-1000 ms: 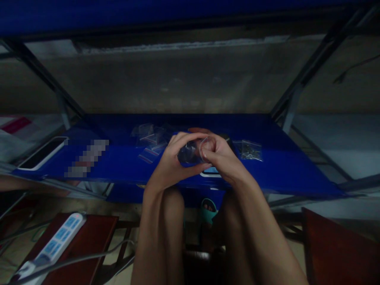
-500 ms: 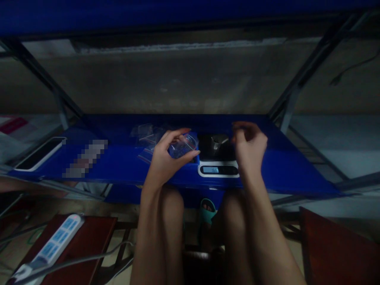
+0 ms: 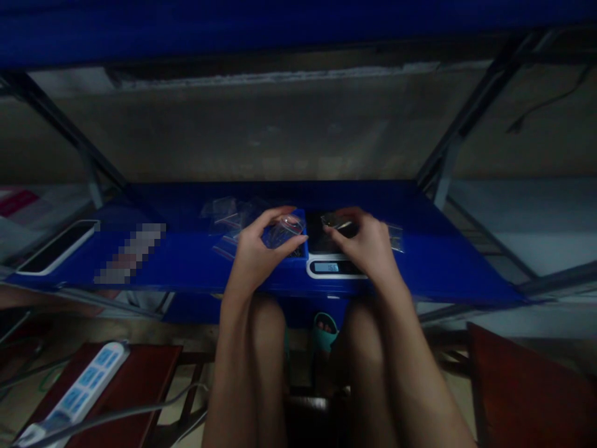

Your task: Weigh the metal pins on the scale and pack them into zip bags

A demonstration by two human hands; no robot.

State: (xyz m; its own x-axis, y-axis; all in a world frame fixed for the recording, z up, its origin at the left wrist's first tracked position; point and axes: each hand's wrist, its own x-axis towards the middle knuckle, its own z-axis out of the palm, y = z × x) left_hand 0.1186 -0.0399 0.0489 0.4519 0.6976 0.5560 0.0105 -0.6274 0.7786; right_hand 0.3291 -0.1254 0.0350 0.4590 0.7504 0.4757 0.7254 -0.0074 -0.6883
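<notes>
My left hand (image 3: 265, 246) curls round a clear zip bag (image 3: 281, 233), its mouth held open between thumb and fingers. Under that bag is a blue box (image 3: 305, 247) with small pieces inside, too dim to name. My right hand (image 3: 366, 239) has thumb and fingers closed on a small metal cup (image 3: 342, 225), mostly hidden by the fingers. The cup is over the dark plate of a digital scale (image 3: 317, 267), whose lit display is partly readable. Behind my right wrist lies a clear bag (image 3: 395, 238) with something inside.
Loose clear zip bags (image 3: 228, 218) lie left of my left hand on the blue table (image 3: 448, 261). A phone-like device (image 3: 58, 247) is at the far left, near a blurred-out patch. A power strip (image 3: 88, 382) rests on a brown stool (image 3: 144, 379). A blue shelf (image 3: 298, 28) spans above.
My right hand has moved left from the scale's right side and taken hold of the metal cup. The left hand still holds the bag. A bag behind the right hand has come into view.
</notes>
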